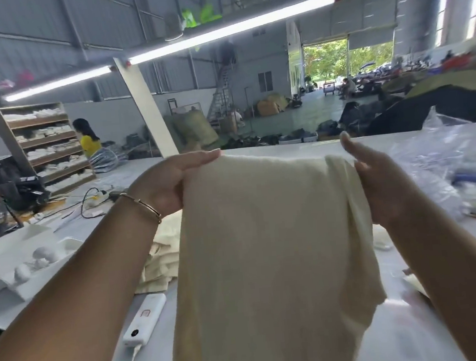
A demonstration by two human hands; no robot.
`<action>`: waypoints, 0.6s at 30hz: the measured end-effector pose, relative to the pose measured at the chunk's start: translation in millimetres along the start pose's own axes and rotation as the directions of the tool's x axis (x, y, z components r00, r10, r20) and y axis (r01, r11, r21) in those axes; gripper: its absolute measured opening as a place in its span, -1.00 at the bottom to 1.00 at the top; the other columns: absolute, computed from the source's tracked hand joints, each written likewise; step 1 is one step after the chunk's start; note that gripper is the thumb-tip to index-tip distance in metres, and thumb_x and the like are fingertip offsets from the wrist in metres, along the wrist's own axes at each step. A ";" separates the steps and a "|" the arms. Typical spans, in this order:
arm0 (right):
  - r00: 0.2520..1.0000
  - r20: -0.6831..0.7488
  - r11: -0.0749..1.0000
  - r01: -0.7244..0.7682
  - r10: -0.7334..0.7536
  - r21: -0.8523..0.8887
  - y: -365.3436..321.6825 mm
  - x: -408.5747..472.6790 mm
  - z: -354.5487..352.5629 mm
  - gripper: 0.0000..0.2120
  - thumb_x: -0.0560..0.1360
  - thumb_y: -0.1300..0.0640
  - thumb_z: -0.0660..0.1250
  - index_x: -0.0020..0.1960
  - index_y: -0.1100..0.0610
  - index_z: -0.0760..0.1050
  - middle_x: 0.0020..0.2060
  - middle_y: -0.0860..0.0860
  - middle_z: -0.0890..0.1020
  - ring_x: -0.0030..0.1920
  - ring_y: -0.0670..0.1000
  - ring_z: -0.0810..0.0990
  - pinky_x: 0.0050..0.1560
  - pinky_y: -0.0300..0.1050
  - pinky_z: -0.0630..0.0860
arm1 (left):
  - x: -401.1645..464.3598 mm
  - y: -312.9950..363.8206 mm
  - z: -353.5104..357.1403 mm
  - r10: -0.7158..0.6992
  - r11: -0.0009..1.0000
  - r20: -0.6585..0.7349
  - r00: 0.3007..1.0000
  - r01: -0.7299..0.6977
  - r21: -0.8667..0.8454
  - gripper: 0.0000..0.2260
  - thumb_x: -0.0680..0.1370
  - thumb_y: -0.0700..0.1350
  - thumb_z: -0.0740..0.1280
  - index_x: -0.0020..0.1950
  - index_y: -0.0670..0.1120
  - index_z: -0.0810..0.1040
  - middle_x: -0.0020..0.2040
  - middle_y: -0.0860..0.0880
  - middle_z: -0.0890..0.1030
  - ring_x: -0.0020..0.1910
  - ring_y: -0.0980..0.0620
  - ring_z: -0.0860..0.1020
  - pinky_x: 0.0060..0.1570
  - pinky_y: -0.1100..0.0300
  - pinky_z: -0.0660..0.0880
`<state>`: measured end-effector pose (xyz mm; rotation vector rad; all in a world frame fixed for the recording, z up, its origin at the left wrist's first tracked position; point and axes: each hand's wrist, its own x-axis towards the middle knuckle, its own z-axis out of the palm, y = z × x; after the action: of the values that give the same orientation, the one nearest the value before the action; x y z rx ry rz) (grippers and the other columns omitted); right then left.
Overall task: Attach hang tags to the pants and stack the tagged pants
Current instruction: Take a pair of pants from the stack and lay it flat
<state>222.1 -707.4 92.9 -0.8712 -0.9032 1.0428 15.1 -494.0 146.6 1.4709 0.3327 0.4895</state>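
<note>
A cream pair of pants (270,253) hangs in front of me above the white table (286,148), held up by its top edge. My left hand (170,184) pinches the left corner, thumb behind the cloth and fingers stretched along the top. At the right corner my right hand (376,178) grips the cloth in the same way. A stack of cream pants (163,263) lies on the table behind the hanging pair, partly hidden by it. No hang tag is visible.
A white power bank (145,320) with a cable lies near the table's front edge. White foam packing (20,259) sits at the left, crumpled clear plastic bags (432,161) at the right. A person in yellow (89,139) stands by shelves far left.
</note>
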 end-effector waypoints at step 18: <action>0.903 -0.322 0.958 0.262 -0.285 -0.114 -52.4 -7.2 46.3 -0.82 0.51 0.31 0.23 0.06 0.23 0.55 -0.13 0.14 0.66 -0.13 0.12 0.68 -0.17 0.03 0.65 | -15.5 32.3 -31.6 0.238 0.890 -0.365 0.900 -0.053 0.452 -0.77 0.35 0.00 0.54 -0.21 -0.13 0.63 -0.25 -0.07 0.65 -0.25 -0.02 0.59 -0.20 0.18 0.53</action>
<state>195.1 -720.8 156.4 -0.9149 -0.7473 0.5982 -17.6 -473.6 174.8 1.8310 0.7032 0.9015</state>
